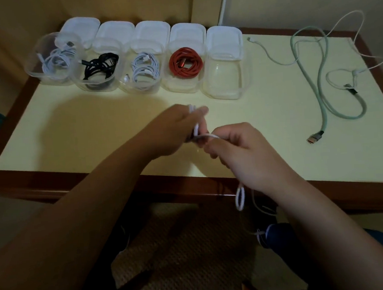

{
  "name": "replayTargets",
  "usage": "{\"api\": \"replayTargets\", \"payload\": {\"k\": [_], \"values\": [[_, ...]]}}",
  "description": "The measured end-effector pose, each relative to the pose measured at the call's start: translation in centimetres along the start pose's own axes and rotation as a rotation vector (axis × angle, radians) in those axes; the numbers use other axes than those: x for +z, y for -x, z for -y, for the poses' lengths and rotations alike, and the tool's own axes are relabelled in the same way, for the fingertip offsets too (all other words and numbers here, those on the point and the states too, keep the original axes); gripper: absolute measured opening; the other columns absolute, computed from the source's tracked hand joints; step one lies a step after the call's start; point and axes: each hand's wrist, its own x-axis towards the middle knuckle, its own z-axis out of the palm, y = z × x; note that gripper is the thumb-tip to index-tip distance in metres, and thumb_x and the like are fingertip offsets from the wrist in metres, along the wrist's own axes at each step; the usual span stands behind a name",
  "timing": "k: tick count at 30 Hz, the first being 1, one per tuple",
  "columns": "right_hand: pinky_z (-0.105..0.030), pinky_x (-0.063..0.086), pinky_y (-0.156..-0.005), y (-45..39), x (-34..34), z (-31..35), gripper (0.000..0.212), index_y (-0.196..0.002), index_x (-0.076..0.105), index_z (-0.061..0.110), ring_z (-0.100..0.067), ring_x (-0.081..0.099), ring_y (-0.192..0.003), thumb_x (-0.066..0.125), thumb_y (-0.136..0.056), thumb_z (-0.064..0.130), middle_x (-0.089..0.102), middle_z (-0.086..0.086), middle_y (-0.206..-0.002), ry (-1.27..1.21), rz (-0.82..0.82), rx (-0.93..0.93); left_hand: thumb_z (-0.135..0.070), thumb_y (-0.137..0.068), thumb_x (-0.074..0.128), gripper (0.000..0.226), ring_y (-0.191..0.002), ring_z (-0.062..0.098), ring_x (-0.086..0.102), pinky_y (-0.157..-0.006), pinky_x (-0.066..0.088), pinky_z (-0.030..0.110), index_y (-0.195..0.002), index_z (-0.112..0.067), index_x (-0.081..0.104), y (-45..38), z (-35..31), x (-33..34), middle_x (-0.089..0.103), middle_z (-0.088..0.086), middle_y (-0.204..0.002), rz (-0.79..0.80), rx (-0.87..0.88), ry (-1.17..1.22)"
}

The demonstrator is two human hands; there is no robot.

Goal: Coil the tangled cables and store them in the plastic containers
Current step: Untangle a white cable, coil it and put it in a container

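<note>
Along the back of the counter (78, 138) stands a row of five clear plastic containers, their lids tipped up behind them. The leftmost container (53, 58) holds a coiled white cable, the next a black cable (100, 66), the third another white coil (145, 68), the fourth a red cable (185, 62), and the fifth container (225, 75) stands empty, presumably waiting for the cable now in hand. Nearer the front edge, the left hand (178, 128) is curled around a small bundle of loops of a thin white cable (196, 131), while the right hand (242, 150) pinches the running strand just beside it and feeds it across; the slack drops below the right wrist, past the counter edge, in a hanging loop. That cable looks light, limp and rather springy, so I would expect the loops to fan open unless the left fingers keep them pressed together; best held at the crossing of the loops, with the plug end tucked last. Further right, well apart from the hands, a pale green cable (321, 85) lies in long bends with its metal plug toward the front, tangled at the top with a thinner white cable (344, 23) that trails toward the counter's right edge. The green one looks thicker and stiffer, likely to make wider coils.
</note>
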Motion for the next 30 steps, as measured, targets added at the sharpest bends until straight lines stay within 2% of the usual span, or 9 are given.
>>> {"api": "replayTargets", "payload": {"k": [3, 5, 8, 13, 18, 21, 23, 25, 30], "values": [[-0.032, 0.043, -0.058, -0.4, -0.1, 0.1, 0.031, -0.072, 0.062, -0.008, -0.033, 0.046, -0.053, 0.055, -0.087, 0.018, 0.050, -0.018, -0.054, -0.315, 0.023, -0.005, -0.024, -0.111, 0.041, 0.056, -0.050, 0.005, 0.052, -0.057, 0.040, 0.017, -0.062, -0.018, 0.068, 0.3, -0.1, 0.5, 0.063, -0.005, -0.054, 0.203, -0.018, 0.131], [-0.035, 0.049, -0.057, -0.7, -0.9, 0.1, 0.025, -0.067, 0.058, 0.005, -0.034, 0.054, -0.051, 0.053, -0.091, 0.010, 0.045, -0.009, -0.049, -0.538, 0.004, 0.059, -0.030, -0.107, 0.046, 0.049, -0.055, 0.010, 0.056, -0.060, 0.043, 0.021, -0.067, -0.016, 0.071, 0.4, 0.3, 0.5, 0.065, -0.001, -0.062, 0.270, -0.051, 0.303], [-0.020, 0.027, -0.041, -1.1, -2.1, -0.5, 0.025, -0.077, 0.054, 0.011, -0.022, 0.050, -0.046, 0.049, -0.101, 0.010, 0.042, -0.003, -0.055, -0.639, -0.024, 0.176, -0.028, -0.107, 0.041, 0.045, -0.056, 0.016, 0.059, -0.059, 0.051, 0.024, -0.073, -0.011, 0.065, 0.4, 0.4, 0.9, 0.063, 0.003, -0.064, 0.382, -0.116, 0.566], [-0.020, 0.008, -0.044, -2.2, -2.5, -1.6, 0.050, -0.065, 0.054, 0.014, -0.013, 0.014, -0.044, 0.039, -0.103, 0.042, 0.022, 0.002, -0.052, -0.761, 0.093, 0.383, -0.048, -0.104, 0.034, 0.050, -0.044, 0.012, 0.020, -0.035, 0.025, 0.022, -0.061, -0.022, 0.033, 0.0, 0.2, 0.4, 0.022, -0.004, -0.051, 0.560, -0.192, 1.116], [-0.018, 0.005, -0.044, -2.1, -2.8, -2.2, 0.061, -0.062, 0.043, 0.015, -0.012, 0.003, -0.049, 0.037, -0.086, 0.070, 0.012, 0.003, -0.064, -0.924, 0.167, 0.566, -0.032, -0.104, 0.040, 0.047, -0.045, 0.008, 0.028, -0.041, 0.029, 0.021, -0.058, -0.024, 0.037, -1.0, 1.7, -2.1, 0.025, -0.008, -0.051, 0.081, -0.162, 1.450], [-0.019, 0.004, -0.042, -2.2, -3.5, -2.3, 0.049, -0.069, 0.038, 0.021, -0.011, 0.003, -0.050, 0.038, -0.090, 0.066, 0.009, 0.007, -0.065, -0.978, 0.116, 0.619, -0.030, -0.107, 0.040, 0.050, -0.045, 0.007, 0.030, -0.042, 0.028, 0.020, -0.057, -0.023, 0.038, -1.3, 2.9, -3.6, 0.028, -0.008, -0.050, -0.267, -0.188, 1.509], [-0.019, 0.003, -0.042, -2.3, -3.3, -2.2, 0.040, -0.071, 0.039, 0.023, -0.011, 0.002, -0.050, 0.040, -0.096, 0.053, 0.010, 0.008, -0.061, -0.961, 0.085, 0.583, -0.030, -0.107, 0.041, 0.050, -0.045, 0.008, 0.029, -0.042, 0.028, 0.020, -0.057, -0.024, 0.038, -1.4, 3.0, -3.3, 0.027, -0.009, -0.051, -0.342, -0.211, 1.454], [-0.018, 0.005, -0.040, -2.4, -2.6, -2.2, 0.034, -0.074, 0.044, 0.023, -0.009, 0.005, -0.048, 0.042, -0.103, 0.040, 0.014, 0.008, -0.059, -0.925, -0.008, 0.515, -0.030, -0.107, 0.040, 0.048, -0.044, 0.008, 0.027, -0.040, 0.027, 0.021, -0.059, -0.025, 0.037, -1.3, 2.6, -2.2, 0.025, -0.009, -0.051, -0.245, -0.232, 1.353], [-0.017, 0.014, -0.038, -2.8, -1.2, -2.9, 0.032, -0.077, 0.050, 0.021, -0.012, 0.016, -0.043, 0.040, -0.107, 0.024, 0.024, 0.002, -0.059, -0.704, -0.179, 0.420, -0.039, -0.105, 0.038, 0.045, -0.048, 0.010, 0.023, -0.040, 0.028, 0.022, -0.062, -0.025, 0.034, -0.2, 1.0, -1.3, 0.024, -0.007, -0.053, 0.392, -0.181, 1.401]]}}
